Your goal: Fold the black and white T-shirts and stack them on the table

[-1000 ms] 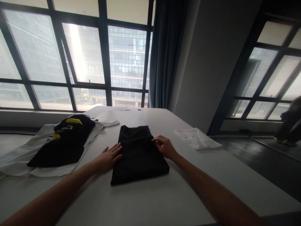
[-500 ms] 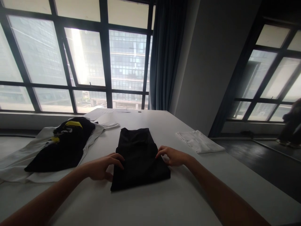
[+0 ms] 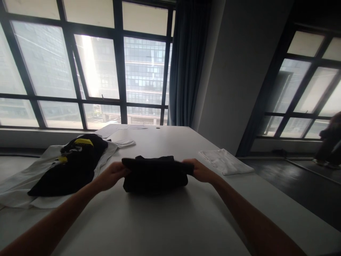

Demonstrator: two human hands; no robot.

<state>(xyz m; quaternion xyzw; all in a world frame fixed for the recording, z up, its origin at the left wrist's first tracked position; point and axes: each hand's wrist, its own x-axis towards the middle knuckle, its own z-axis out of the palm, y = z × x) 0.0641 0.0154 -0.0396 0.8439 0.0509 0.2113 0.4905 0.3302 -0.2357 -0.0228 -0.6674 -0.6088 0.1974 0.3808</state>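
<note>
A folded black garment (image 3: 157,176) is in front of me on the white table, its near part lifted and doubled over toward the far side. My left hand (image 3: 115,174) is closed on the left end of the raised edge. At the right end, my right hand (image 3: 199,170) pinches the same edge, its fingertips partly hidden behind the cloth. A small strip of the garment's far part shows behind the raised fold. What kind of garment it is, I cannot tell.
On the left of the table (image 3: 160,227) lie a black shirt with a yellow print (image 3: 77,160) and white cloth (image 3: 16,188). A folded white cloth (image 3: 226,161) rests near the right edge. Papers (image 3: 128,126) lie far back. A person (image 3: 330,142) stands at the far right.
Both hands have gripped the black garment's near edge, raised it and brought it away from me over the rest. Earlier the garment lay flat with my hands at its sides.
</note>
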